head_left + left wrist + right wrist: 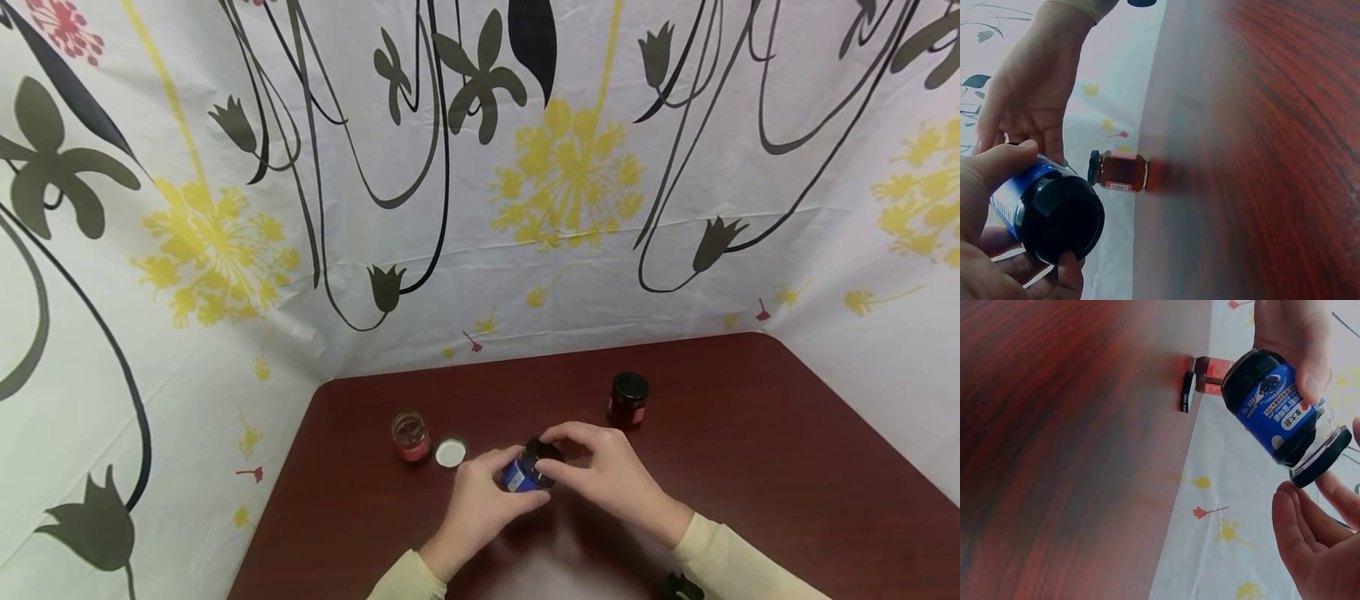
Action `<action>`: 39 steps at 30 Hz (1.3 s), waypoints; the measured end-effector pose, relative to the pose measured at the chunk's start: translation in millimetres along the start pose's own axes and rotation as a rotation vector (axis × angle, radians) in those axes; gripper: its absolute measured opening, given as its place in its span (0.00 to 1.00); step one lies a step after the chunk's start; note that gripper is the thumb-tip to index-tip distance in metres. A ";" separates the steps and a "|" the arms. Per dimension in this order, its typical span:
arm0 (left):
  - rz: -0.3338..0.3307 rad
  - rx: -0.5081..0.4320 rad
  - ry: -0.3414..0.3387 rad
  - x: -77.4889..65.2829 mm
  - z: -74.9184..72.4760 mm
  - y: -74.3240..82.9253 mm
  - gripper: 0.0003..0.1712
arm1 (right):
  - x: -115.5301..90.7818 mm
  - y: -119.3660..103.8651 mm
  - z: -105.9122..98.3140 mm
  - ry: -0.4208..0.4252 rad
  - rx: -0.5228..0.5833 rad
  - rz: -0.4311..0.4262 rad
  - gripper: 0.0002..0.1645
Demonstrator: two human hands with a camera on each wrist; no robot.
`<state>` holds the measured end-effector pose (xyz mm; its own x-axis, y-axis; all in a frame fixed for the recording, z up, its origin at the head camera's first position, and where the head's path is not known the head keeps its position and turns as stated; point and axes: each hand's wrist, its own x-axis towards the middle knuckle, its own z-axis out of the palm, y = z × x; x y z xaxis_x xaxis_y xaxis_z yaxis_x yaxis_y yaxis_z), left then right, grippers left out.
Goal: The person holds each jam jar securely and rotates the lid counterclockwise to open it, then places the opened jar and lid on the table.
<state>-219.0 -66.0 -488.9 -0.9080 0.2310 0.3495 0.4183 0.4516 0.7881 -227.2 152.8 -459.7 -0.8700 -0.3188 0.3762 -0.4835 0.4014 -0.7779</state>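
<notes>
My left hand (483, 500) grips a glass jar (516, 476) with a blue label, its fingers and thumb wrapped round the body. The jar is tilted above the table, its dark base (1063, 219) turned toward the left wrist camera. Dark contents fill the lower part, and clear glass shows near the neck in the right wrist view. A black lid (1322, 457) sits on the jar. My right hand (618, 473) pinches this lid, thumb on the near side and a finger across the far side.
On the dark red wooden table (337, 525), a small lidless jar (411, 437) with a red label stands left, beside a loose lid (451, 453), white side up. A dark jar (628, 398) with its lid on stands back right. Flower-patterned cloth (525, 183) hangs behind the table.
</notes>
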 end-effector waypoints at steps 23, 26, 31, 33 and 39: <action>0.050 -0.009 -0.004 -1.2 2.2 1.1 0.31 | -0.3 1.2 2.0 -0.004 0.016 0.002 0.22; 0.046 -0.008 -0.008 -1.3 1.9 1.2 0.31 | -0.6 1.2 1.9 -0.008 0.024 -0.001 0.21; 0.040 -0.005 -0.017 -2.3 1.6 1.1 0.30 | -1.2 1.7 2.2 -0.014 0.027 -0.001 0.22; 0.037 -0.009 -0.021 -2.8 1.6 1.0 0.29 | -1.4 1.7 2.3 -0.017 0.025 -0.003 0.22; 0.030 -0.014 -0.018 -3.1 2.0 1.1 0.28 | -1.5 1.3 1.8 -0.019 0.015 -0.011 0.22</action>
<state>-215.6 -64.6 -490.1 -0.8942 0.2596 0.3646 0.4452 0.4318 0.7845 -226.3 152.2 -462.2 -0.8628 -0.3390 0.3751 -0.4910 0.3849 -0.7815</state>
